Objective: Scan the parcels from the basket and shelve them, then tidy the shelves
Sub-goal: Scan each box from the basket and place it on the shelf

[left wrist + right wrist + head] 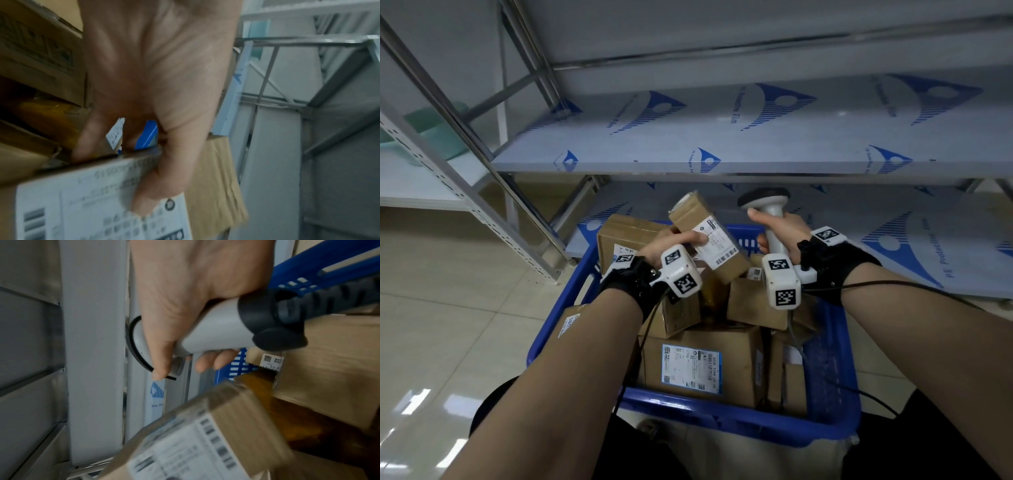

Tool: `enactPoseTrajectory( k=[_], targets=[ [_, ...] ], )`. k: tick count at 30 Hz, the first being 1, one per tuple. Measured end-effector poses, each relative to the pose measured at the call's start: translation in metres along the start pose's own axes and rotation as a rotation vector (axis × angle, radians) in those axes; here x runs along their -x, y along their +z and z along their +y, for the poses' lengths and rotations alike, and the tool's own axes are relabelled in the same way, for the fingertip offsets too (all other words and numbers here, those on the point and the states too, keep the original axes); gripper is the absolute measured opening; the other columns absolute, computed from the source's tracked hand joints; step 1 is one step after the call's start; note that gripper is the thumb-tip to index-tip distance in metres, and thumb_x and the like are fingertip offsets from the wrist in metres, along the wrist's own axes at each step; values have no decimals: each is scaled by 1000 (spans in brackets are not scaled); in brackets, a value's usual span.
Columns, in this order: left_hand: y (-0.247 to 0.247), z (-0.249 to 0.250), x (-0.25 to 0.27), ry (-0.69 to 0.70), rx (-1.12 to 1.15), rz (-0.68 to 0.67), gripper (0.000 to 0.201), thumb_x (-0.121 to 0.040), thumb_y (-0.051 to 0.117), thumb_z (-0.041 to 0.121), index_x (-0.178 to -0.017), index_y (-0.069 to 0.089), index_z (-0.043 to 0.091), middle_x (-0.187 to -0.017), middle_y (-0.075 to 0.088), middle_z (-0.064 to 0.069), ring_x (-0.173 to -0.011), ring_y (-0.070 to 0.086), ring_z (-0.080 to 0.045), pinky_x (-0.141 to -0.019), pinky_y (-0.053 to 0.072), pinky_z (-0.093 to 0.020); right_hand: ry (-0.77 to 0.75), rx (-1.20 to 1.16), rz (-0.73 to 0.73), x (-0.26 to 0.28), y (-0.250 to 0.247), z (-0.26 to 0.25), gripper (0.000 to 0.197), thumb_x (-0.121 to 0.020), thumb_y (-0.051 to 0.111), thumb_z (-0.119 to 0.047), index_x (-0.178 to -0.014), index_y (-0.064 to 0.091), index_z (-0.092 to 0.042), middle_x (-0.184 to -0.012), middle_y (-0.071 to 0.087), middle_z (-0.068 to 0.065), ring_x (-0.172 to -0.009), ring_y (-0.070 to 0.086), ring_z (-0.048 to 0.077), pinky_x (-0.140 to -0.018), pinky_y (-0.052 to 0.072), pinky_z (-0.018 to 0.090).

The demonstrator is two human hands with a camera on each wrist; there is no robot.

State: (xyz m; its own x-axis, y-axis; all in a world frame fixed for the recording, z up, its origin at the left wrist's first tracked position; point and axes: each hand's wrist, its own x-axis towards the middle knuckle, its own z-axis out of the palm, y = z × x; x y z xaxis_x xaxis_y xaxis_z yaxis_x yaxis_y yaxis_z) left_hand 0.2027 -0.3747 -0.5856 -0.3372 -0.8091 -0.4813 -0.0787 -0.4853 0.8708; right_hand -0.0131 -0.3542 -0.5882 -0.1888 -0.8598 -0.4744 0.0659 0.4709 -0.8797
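Two bare forearms reach out over a blue plastic basket [828, 349], each wrist strapped with a black band carrying a white camera block. From there the left hand [664, 247] grips a small oblong brown cardboard parcel [707, 236]: the thumb lies across its white shipping label and the other fingers curl around the far side. This parcel is lifted clear of the pile and tilted, label facing up, just beside the right hand. In the left wrist view the thumb [164, 186] presses on the printed label, though the picture is blurred. The right hand [782, 231] is wrapped round the grey-white handle of a handheld barcode scanner [767, 205], whose dark head stands above the fist, near the parcel's upper end. A black cable trails from the right wrist towards the person. Below both hands the basket holds more brown cardboard boxes [702, 363], several with labels, stacked unevenly. Beyond the hands stands a metal shelving unit [722, 150], its boards covered in white film with blue triangular logos. To the left of the hands lies a pale tiled floor [448, 325].
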Motion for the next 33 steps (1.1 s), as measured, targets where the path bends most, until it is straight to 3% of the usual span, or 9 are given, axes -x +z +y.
enactPoseTrajectory(
  k=[4,7,11,12,15,21,25,27,33],
  targets=[
    [-1,4,1,6,190,-57,74,-74,70,2,-139,36,-3,-132,54,-27,-121,55,-39,-96,47,-52,23,20,-4,-3,5,7,46,-78,78,-37,-108,60,-7,-70,62,9,-57,59,18,-55,50,29],
    [0,4,4,8,198,-76,77,-76,74,4,-142,35,-1,-130,55,-26,-117,57,-39,-91,52,-51,7,36,-7,-6,7,4,51,-73,83,-32,-111,63,-4,-87,71,15,-65,63,21,-66,56,36],
    [1,13,8,-19,176,-163,110,-40,93,47,-133,46,12,-135,52,-20,-123,52,-38,-93,48,-58,-39,40,27,-7,9,1,45,-73,83,-25,-108,66,-4,-89,72,13,-55,60,14,-52,49,28],
    [1,16,9,-43,194,-153,107,-39,88,58,-128,48,14,-133,53,-20,-124,51,-39,-95,46,-61,-38,46,32,-7,9,0,44,-73,83,-25,-108,66,-4,-87,71,12,-53,60,13,-51,49,27],
    [2,25,7,-62,275,-48,80,-71,52,76,-121,48,14,-119,59,-20,-113,57,-38,-90,49,-58,-40,50,42,-8,8,0,44,-75,82,-24,-110,65,-4,-86,69,10,-54,58,12,-52,48,27],
    [-7,23,3,90,83,205,60,-90,55,46,-140,37,19,-130,51,-18,-113,56,-33,-69,58,-40,-80,32,61,-5,10,1,37,-78,79,-24,-105,62,-6,-87,67,11,-57,56,12,-53,50,26],
    [-8,21,6,112,-73,236,23,-94,51,24,-109,50,6,-96,55,-11,-91,57,-26,-76,48,-33,-109,28,60,-2,10,-1,22,-81,77,-23,-89,59,-13,-83,66,9,-57,55,13,-53,50,26],
    [-10,20,10,49,-156,226,28,-92,55,29,-104,56,4,-99,61,-12,-93,58,-25,-79,47,-29,-127,30,52,0,9,-2,22,-82,76,-23,-92,59,-13,-82,65,8,-57,55,14,-54,50,26],
    [-15,9,10,82,64,430,44,-86,66,10,-125,53,-7,-101,66,-18,-56,65,-11,-48,51,-19,-145,35,10,7,6,1,19,-85,71,-29,-91,59,-15,-84,67,7,-55,52,14,-52,46,26]
  ],
)
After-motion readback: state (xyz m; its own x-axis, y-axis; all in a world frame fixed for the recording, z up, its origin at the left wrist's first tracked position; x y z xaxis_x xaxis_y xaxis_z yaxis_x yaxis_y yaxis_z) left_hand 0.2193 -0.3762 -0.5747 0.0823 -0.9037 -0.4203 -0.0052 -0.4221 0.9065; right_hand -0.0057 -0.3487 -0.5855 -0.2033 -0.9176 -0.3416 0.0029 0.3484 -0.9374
